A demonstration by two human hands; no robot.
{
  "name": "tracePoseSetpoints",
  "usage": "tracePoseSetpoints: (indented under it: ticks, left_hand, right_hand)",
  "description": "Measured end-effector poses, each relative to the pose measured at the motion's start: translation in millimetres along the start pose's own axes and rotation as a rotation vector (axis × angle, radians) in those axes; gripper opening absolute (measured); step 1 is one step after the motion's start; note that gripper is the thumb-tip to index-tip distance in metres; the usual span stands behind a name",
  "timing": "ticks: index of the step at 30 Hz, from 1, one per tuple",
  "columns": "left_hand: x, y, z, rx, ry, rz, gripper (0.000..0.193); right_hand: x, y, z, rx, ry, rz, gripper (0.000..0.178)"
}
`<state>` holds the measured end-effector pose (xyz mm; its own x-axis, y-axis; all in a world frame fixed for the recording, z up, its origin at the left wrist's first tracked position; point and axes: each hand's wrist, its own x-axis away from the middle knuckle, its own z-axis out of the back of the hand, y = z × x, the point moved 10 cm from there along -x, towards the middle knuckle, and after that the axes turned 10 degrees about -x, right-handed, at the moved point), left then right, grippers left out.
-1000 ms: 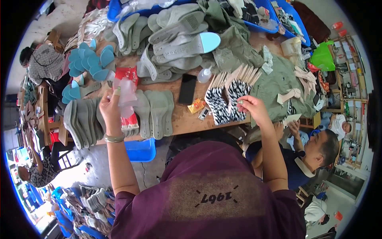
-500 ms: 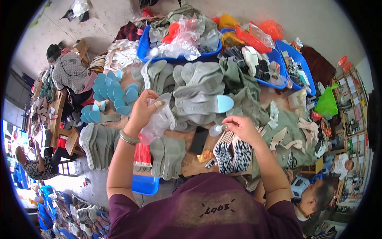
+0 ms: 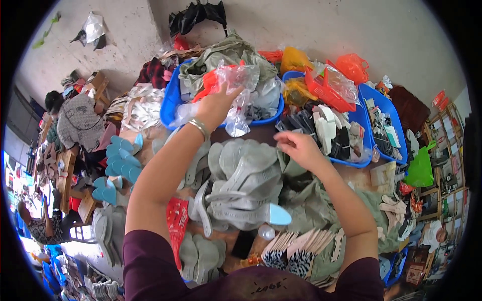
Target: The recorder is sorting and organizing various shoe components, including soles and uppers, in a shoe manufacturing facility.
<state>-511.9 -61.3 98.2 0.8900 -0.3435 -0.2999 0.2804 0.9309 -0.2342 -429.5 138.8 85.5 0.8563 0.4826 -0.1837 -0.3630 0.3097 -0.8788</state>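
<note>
My left hand (image 3: pixel 217 108) reaches into the blue basket (image 3: pixel 168 108) at the back, among clear plastic bags (image 3: pixel 238 78) and a red one. Its fingers look spread, though the plastic partly hides the tips. My right hand (image 3: pixel 301 150) hovers at the basket's front right, just past the grey insoles, fingers loosely bent and apart with nothing seen in them. Below lies a heap of grey insoles (image 3: pixel 246 170), one with a light blue toe (image 3: pixel 279 214). A small clear round container (image 3: pixel 266 232) rests in front of it, beside a black phone (image 3: pixel 244 244).
Light blue pieces (image 3: pixel 120 155) lie to the left. Patterned black-and-white pieces (image 3: pixel 275 258) stand at the near edge, by a red packet (image 3: pixel 176 223). Further blue baskets (image 3: pixel 364 135) hold parts at the right. Green cloth (image 3: pixel 311 200) covers the table's right. Other people are seated at left and right.
Both hands have moved away from me toward the back basket. The small container has left my right hand and sits on the table. The clear bag has gone from over the insoles. The view has tilted upward.
</note>
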Motion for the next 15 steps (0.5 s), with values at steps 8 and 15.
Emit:
tracePoseSetpoints:
  ticks: [8, 15]
  left_hand:
    - [-55.3, -74.8, -154.2, -0.078, -0.113, 0.118, 0.042]
    - [-49.4, -122.5, -229.3, 0.019, -0.271, 0.207, 0.029]
  right_hand:
    - [-206.2, 81.8, 16.4, 0.481, 0.012, 0.151, 0.068]
    - [-334.6, 152.8, 52.0, 0.435, 0.204, 0.189, 0.099]
